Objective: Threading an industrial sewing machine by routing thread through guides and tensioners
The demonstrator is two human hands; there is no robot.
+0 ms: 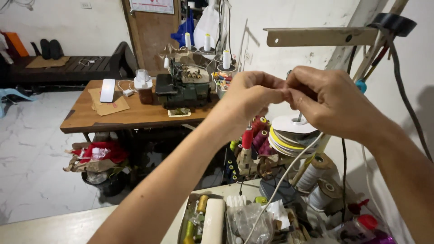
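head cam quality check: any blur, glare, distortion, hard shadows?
Head view: even indoor light, no glare; left hand and right hand slightly soft up close, the overlock sewing machine sharp; the wooden bracket casts a soft shadow on the wall; wide-angle stretch at the edges.

The room is evenly and fairly brightly lit from overhead, with pale glare on the marble floor (31, 149) and soft shadows cast on the white wall (280, 18) behind the wooden bracket (316, 36). The raised hands are slightly soft with close-range blur, and the wide lens bends straight lines near the frame's edges.
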